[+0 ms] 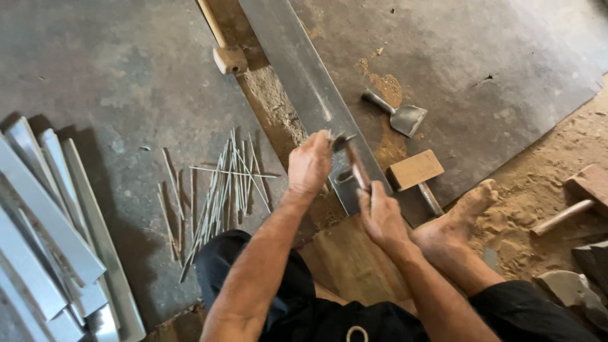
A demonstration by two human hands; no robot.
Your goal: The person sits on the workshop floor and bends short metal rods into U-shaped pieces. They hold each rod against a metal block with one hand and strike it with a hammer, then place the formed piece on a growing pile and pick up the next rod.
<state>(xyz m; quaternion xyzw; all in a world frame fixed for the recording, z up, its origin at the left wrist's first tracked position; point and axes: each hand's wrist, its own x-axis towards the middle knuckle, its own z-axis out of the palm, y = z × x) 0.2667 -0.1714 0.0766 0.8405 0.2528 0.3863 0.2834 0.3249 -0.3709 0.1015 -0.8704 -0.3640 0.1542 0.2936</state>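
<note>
Both forearms are bare to above the elbow, with no sleeves, gloves, watch or rings showing; the left hand and right hand are bare too; the legs wear black trousers, loose and creased at the knee; a pale cord loop lies at the waist; the right foot is bare, without shoe or sandal.

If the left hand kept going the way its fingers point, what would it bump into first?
Probably the long metal strip: the left hand points up and right, already at its edge beside the hammer. Depth is hard to judge.
</note>
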